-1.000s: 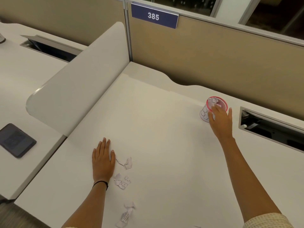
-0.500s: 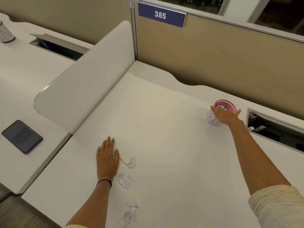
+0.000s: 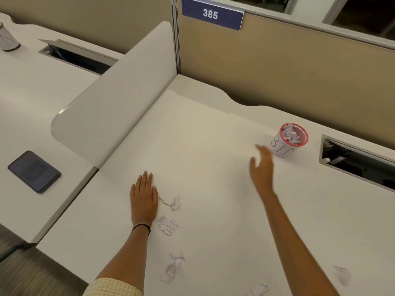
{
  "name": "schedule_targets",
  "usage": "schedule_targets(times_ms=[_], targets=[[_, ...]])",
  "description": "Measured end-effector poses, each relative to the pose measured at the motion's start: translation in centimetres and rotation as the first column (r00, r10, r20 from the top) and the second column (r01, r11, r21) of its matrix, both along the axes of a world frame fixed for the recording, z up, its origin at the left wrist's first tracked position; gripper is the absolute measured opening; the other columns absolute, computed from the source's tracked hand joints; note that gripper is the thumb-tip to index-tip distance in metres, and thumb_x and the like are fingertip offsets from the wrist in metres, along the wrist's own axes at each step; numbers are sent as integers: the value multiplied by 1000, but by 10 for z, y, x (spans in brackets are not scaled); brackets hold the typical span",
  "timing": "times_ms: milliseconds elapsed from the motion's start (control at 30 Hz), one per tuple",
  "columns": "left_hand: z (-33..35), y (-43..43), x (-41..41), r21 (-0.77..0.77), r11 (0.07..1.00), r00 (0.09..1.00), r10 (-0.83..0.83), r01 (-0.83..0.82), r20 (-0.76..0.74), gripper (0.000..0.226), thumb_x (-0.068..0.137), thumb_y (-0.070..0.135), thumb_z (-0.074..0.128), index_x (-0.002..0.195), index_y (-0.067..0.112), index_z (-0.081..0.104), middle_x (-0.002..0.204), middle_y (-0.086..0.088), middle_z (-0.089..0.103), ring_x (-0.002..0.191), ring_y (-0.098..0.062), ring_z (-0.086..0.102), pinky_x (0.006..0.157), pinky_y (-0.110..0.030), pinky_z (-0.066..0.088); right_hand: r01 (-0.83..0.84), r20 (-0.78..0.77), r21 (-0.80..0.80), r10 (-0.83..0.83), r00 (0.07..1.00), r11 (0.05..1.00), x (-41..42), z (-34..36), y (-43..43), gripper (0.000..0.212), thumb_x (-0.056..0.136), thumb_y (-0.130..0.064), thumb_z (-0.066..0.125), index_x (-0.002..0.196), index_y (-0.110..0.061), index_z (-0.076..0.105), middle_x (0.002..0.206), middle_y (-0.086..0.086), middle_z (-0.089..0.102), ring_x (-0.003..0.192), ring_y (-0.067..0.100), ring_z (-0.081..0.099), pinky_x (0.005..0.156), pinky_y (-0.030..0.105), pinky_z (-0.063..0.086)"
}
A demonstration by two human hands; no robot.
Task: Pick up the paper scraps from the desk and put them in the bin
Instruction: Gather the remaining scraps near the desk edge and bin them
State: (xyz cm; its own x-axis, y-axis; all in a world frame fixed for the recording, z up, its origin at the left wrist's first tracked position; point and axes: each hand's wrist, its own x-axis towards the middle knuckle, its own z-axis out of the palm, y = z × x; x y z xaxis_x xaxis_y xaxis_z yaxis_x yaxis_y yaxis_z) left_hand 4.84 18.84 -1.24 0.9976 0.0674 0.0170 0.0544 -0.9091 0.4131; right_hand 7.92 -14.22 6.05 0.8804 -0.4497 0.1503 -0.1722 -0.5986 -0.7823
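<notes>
A small white bin (image 3: pixel 284 146) with a pink rim stands at the far right of the white desk (image 3: pixel 203 146), with crumpled scraps inside. My right hand (image 3: pixel 261 167) hovers to its near left, fingers apart and empty, blurred by motion. My left hand (image 3: pixel 143 197) lies flat on the desk. Beside it are a paper scrap (image 3: pixel 175 203) and a second scrap (image 3: pixel 168 226). A third scrap (image 3: pixel 174 267) lies nearer me. More scraps rest at the near right edge, one (image 3: pixel 343 276) and another (image 3: pixel 258 289).
A curved white divider (image 3: pixel 111 107) borders the desk on the left, a tan partition (image 3: pixel 277 67) at the back. An open cable slot (image 3: pixel 359 161) sits right of the bin. On the neighbouring desk lie a dark tablet (image 3: pixel 34 171) and a cup (image 3: pixel 7 39).
My right hand has left the bin's rim and drawn back toward me and to the left, empty. The left hand stays flat. The view has tilted down, showing more scraps.
</notes>
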Motion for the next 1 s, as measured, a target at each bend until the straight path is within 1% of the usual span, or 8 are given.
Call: schedule_targets(times_ms=[100, 233, 467, 633, 733, 800, 900, 1000], targets=[[2, 0, 0, -16, 1000, 1000, -2, 2, 6, 52, 94, 22, 26, 143, 9, 37, 152, -8, 31, 141, -24, 27, 117, -43, 15, -320, -154, 45, 323, 934, 946, -26, -18, 68, 42, 89, 3, 49, 131, 4, 44, 139, 22, 42, 135, 33, 35, 117, 34, 20], [2, 0, -1, -17, 1000, 1000, -8, 8, 13, 51, 94, 21, 25, 142, 8, 37, 151, -9, 32, 140, -25, 28, 117, -44, 16, -681, -262, 14, 660, 704, 732, -48, -34, 137, 45, 96, -12, 40, 141, -11, 34, 153, 12, 23, 143, 22, 18, 117, 25, 9], [-1, 2, -1, -32, 999, 999, -23, 24, 26, 51, 95, 19, 24, 143, 7, 35, 152, -9, 30, 141, -25, 26, 117, -45, 16, -890, -448, -236, 769, 456, 390, -66, -57, 176, 57, 93, 6, 33, 145, -12, 22, 157, 10, 11, 146, 27, 4, 119, 41, 3], [-2, 1, 0, -23, 1000, 1000, -4, 5, 23, 51, 95, 20, 25, 143, 8, 37, 152, -8, 32, 140, -24, 27, 117, -44, 17, -866, -395, -189, 771, 499, 463, -68, -65, 140, 63, 89, 12, 29, 146, -13, 20, 157, 2, 14, 146, 17, 10, 118, 25, 7], [-3, 1, 1, -10, 1000, 1000, -1, 1, 19, 51, 94, 20, 26, 142, 8, 38, 151, -8, 33, 140, -25, 29, 116, -44, 17, -794, -392, -59, 718, 575, 605, -69, -62, 109, 43, 98, -28, 36, 141, -35, 33, 150, -20, 29, 132, -15, 23, 113, 14, 15], [-4, 1, 1, -8, 1000, 1000, 2, -2, 19, 51, 94, 20, 26, 142, 8, 38, 151, -8, 34, 139, -25, 30, 116, -44, 18, -751, -385, -169, 658, 647, 639, -71, -64, 88, 38, 95, -46, 40, 132, -44, 42, 140, -30, 39, 119, -25, 30, 108, 11, 18], [-4, 1, 0, -5, 1000, 1000, 0, 0, 22, 51, 94, 20, 26, 142, 8, 38, 151, -9, 34, 139, -25, 30, 116, -44, 18, -663, -413, -223, 547, 728, 715, -73, -61, 67, 32, 87, -54, 47, 119, -50, 52, 123, -41, 48, 110, -26, 40, 98, 12, 28], [-6, 2, 1, -38, 999, 999, 5, -3, 47, 44, 98, 12, 32, 141, 6, 39, 150, -10, 35, 139, -26, 31, 116, -45, 18, -634, -425, -226, 511, 747, 739, -64, -49, 76, 19, 92, -27, 45, 105, -30, 58, 114, -24, 55, 113, -1, 50, 88, 15, 35]])
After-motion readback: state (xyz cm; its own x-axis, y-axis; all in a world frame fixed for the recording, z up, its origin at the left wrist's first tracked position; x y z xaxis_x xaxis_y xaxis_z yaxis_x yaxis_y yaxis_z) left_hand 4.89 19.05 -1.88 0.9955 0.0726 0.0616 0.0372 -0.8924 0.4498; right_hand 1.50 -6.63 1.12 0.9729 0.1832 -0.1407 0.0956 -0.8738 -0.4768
